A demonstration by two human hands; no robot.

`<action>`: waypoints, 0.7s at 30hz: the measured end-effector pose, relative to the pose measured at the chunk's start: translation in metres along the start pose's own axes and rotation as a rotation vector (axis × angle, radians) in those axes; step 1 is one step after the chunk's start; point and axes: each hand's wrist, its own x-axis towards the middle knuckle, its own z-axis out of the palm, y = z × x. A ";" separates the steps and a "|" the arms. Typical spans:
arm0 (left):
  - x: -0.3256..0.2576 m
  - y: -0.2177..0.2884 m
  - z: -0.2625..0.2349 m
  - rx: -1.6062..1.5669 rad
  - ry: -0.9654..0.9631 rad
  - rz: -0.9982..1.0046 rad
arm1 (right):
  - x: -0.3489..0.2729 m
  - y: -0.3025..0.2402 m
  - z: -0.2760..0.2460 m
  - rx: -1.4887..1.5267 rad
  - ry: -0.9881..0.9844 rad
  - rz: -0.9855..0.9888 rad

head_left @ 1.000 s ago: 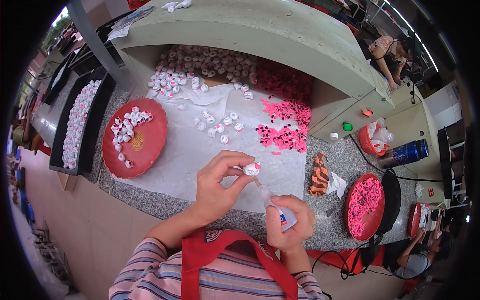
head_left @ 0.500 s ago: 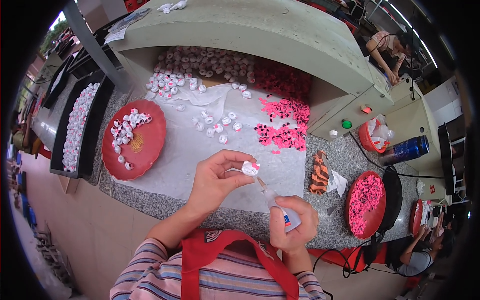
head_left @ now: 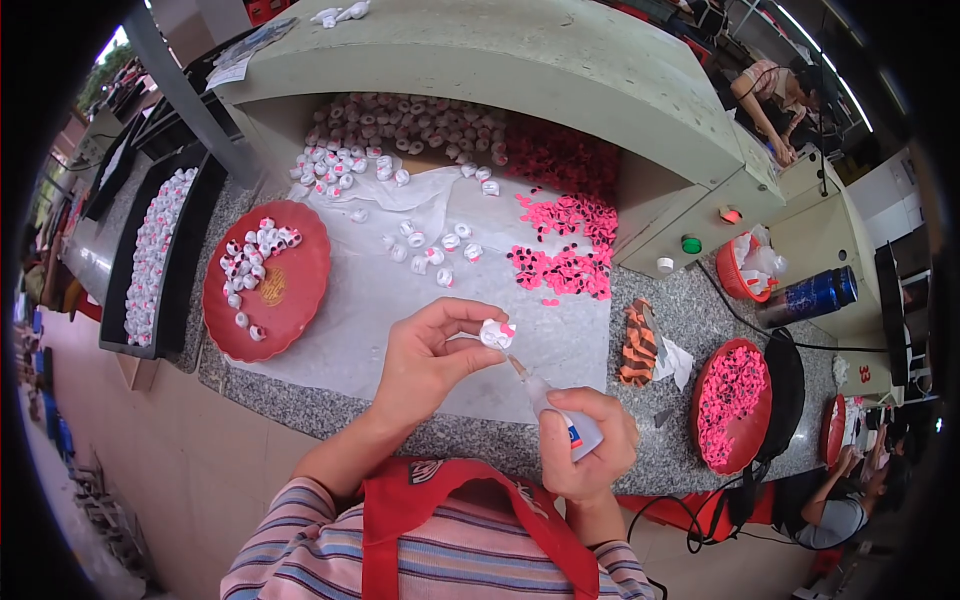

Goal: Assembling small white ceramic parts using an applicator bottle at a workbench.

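Note:
Between the thumb and fingers of my left hand [head_left: 432,355] is a small white rounded piece with a pink patch [head_left: 495,334]. My right hand [head_left: 592,440] is wrapped round a translucent squeeze bottle [head_left: 560,415], probably of glue. Its narrow tip points up at the lower side of the white piece; whether they touch I cannot tell. Beyond my hands, loose white pieces [head_left: 436,256] lie on a pale sheet [head_left: 400,315]. To their right are heaps of small flat pink pieces with black spots [head_left: 565,272].
A grey-green metal hood [head_left: 480,60] arches over piled white and pink pieces. At left stand a red scalloped plate [head_left: 300,320] and a black tray [head_left: 165,340]. To the right are an orange-and-black striped object [head_left: 638,345], a red dish [head_left: 748,445] and a blue bottle [head_left: 810,297]. Other people work farther right.
The white piece has turned slightly in my left fingers and sits a little farther left. The bottle tip has shifted slightly left with it. Both hands keep their hold.

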 end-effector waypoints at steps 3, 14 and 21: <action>0.000 0.000 -0.001 0.010 0.000 -0.013 | -0.001 0.004 0.001 0.025 0.042 0.030; 0.000 -0.020 -0.010 -0.038 -0.044 -0.097 | -0.001 0.157 0.051 -0.260 -0.117 0.661; 0.001 -0.025 -0.018 -0.038 0.007 -0.106 | -0.007 0.160 0.036 -0.432 -0.120 0.452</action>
